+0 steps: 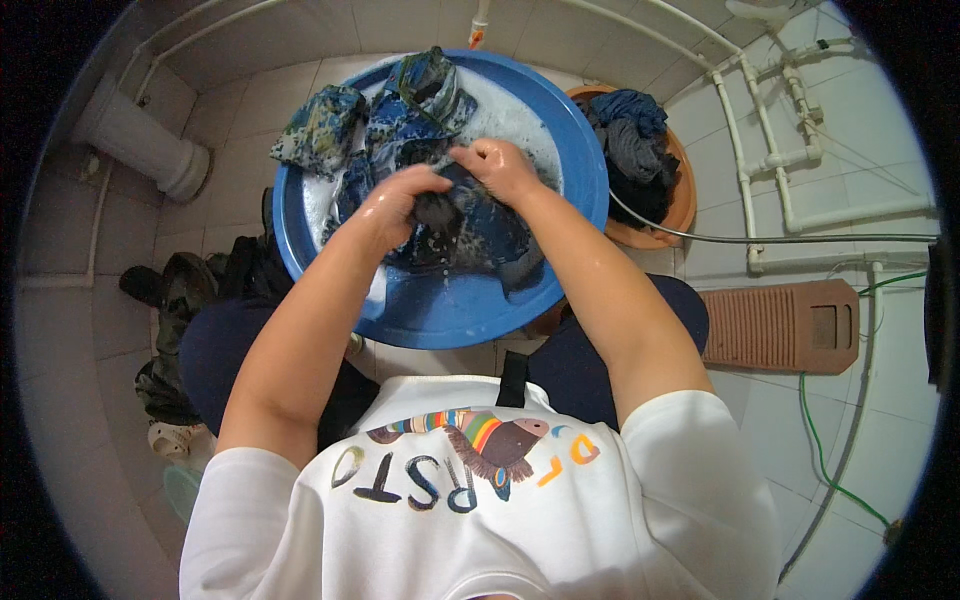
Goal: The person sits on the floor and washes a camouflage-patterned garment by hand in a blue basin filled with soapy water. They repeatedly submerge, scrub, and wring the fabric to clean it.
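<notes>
A large round blue basin [450, 320] stands on the floor in front of me, with white suds [510, 112] in it. A wet camouflage garment [415, 105] in blue, green and black lies bunched in the basin, part of it over the far left rim. My left hand [398, 205] is closed on a dark, soaked part of the garment near the middle. Just to its right, my right hand [495, 170] grips the same cloth in a fist. Between the hands the cloth is bunched and slightly blurred, with drops falling below it.
An orange-brown basin [686, 190] of dark clothes [635, 140] stands behind at the right. A brown washboard [780, 325] lies beside my right knee. Dark clothes [185, 310] are heaped at the left. White pipes [745, 165] and a grey hose [800, 238] run along the right.
</notes>
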`<state>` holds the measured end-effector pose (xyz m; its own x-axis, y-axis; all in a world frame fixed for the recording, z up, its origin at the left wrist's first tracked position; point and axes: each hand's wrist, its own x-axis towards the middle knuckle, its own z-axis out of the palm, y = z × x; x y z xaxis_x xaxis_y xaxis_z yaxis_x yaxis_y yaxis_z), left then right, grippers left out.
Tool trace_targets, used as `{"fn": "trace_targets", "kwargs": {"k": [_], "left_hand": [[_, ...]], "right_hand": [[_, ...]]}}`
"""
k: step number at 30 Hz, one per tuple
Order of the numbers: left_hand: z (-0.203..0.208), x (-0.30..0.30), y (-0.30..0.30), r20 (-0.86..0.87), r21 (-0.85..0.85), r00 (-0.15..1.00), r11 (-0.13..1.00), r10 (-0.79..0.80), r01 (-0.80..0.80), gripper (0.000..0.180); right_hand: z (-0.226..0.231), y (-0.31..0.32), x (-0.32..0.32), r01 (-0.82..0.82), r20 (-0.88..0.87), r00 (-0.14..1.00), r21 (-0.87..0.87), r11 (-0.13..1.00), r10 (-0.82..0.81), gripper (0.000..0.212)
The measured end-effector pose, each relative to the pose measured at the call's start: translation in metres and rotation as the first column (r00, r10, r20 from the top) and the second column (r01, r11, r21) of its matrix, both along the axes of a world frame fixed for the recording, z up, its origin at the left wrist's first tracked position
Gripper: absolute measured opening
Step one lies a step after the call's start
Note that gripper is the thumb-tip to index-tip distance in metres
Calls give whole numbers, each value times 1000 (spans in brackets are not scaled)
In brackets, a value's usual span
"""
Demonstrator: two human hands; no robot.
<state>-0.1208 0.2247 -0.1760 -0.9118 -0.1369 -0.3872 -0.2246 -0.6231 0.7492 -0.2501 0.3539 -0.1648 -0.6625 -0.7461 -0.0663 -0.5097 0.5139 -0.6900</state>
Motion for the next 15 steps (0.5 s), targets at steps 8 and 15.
{"fn": "trace_targets", "kwargs": {"k": [8, 15], "left_hand": [[-1, -4, -21, 106, 329, 896, 835, 432, -441, 31], [-35, 13, 14, -100, 125, 878, 881, 468, -455, 22]], "right_hand": [[-34, 10, -18, 133, 578, 811, -334, 933, 91, 41], [30, -16, 120, -337, -257, 939, -545, 768, 231, 30]]}}
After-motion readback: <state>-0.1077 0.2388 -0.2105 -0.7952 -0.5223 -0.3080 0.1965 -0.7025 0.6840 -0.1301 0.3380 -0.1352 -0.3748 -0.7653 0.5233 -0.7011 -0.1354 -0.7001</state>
